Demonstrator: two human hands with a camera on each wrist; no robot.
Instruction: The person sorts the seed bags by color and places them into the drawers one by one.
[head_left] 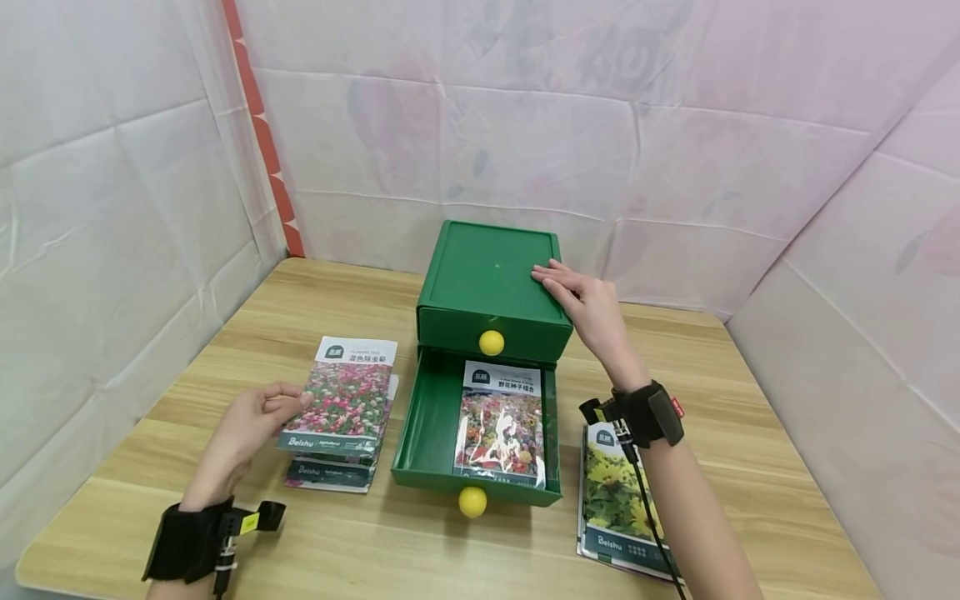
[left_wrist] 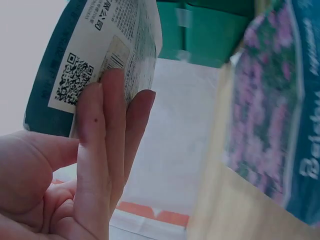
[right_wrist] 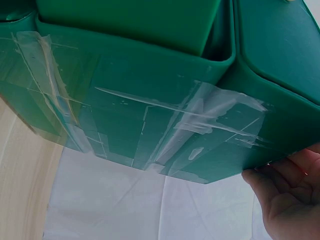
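The left hand (head_left: 251, 425) pinches a pink-flowered paper seed packet (head_left: 345, 398) by its left edge – fingers (left_wrist: 107, 125) curled behind it – above more packets on the light wooden table (head_left: 375, 542). The right hand (head_left: 588, 304) rests with straight fingers on the top right edge of the green plastic two-drawer box (head_left: 487, 275), whose lower drawer (head_left: 427, 417) stands open – a mixed-flower packet (head_left: 501, 421) lies inside.

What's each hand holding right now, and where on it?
Left hand pinches the pink-flower seed packet by its left edge. Right hand holds nothing, resting on the green drawer box.
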